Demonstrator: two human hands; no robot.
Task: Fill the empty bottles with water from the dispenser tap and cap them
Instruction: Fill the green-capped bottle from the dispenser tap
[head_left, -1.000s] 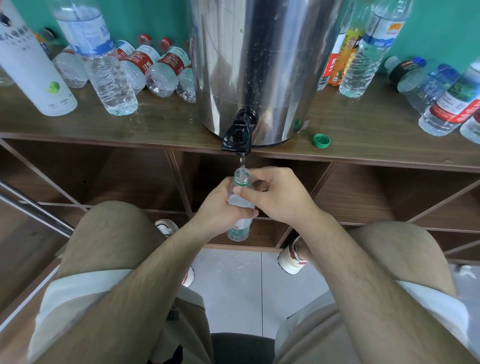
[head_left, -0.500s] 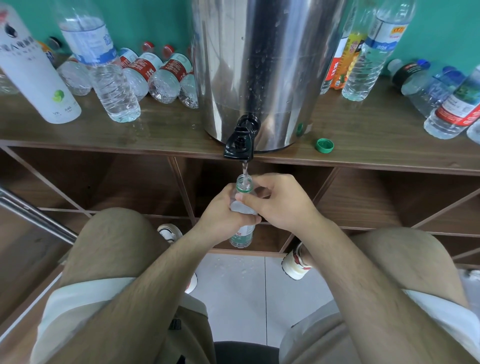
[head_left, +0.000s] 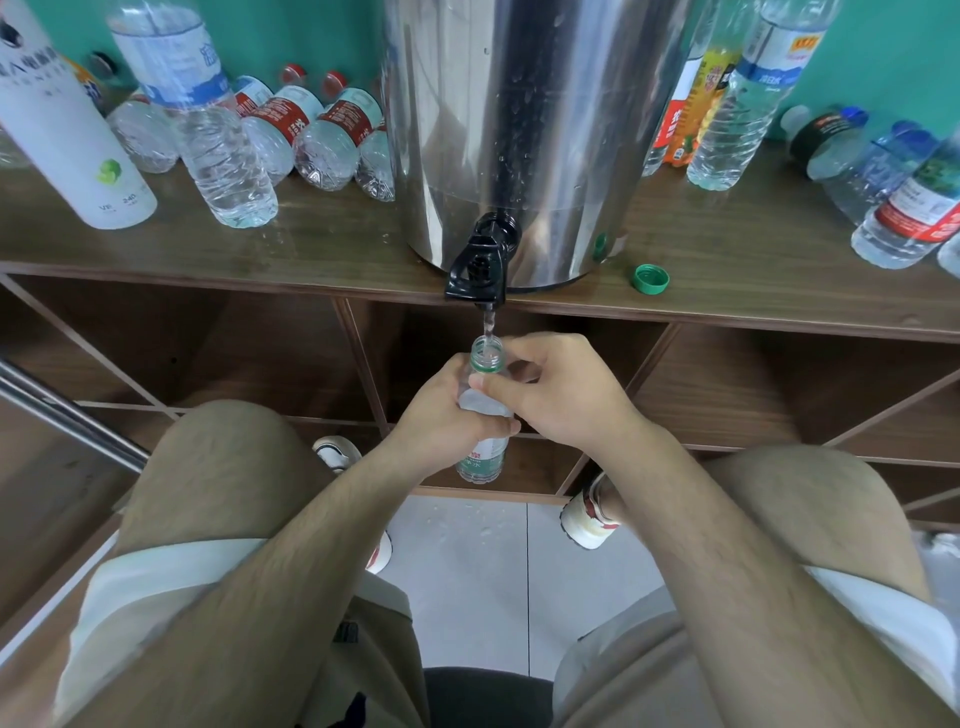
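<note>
Head view: little has changed over the last second. The bottle (head_left: 480, 458) is still upright directly below the tap (head_left: 478, 270), its open mouth just under the spout, and the stream (head_left: 488, 326) still runs from the spout into the neck. The left hand (head_left: 447, 410) remains wrapped around the bottle's body. The right hand (head_left: 561, 395) keeps its thumb and forefinger pinched at the neck, just under the green ring. The only shift is a small one: hands and bottle sit slightly lower and to the right in the view, which looks like head movement rather than any move of the bottle.

Neither hand is on the tap, yet water flows, so the tap seems to stay open on its own. It will probably need closing by hand.

The hands cover most of the bottle, so the water level cannot be read. Clear plastic shows between them, but I cannot tell how full it is.

The green cap (head_left: 650, 278) lies where it was on the counter (head_left: 753, 291), just right of the dispenser (head_left: 530, 130) and within the right hand's reach. Other bottles (head_left: 223, 156) stand and lie on both sides of the dispenser.

Filling looks to be mid-way for this bottle. Shutting the tap and capping are not yet done.
</note>
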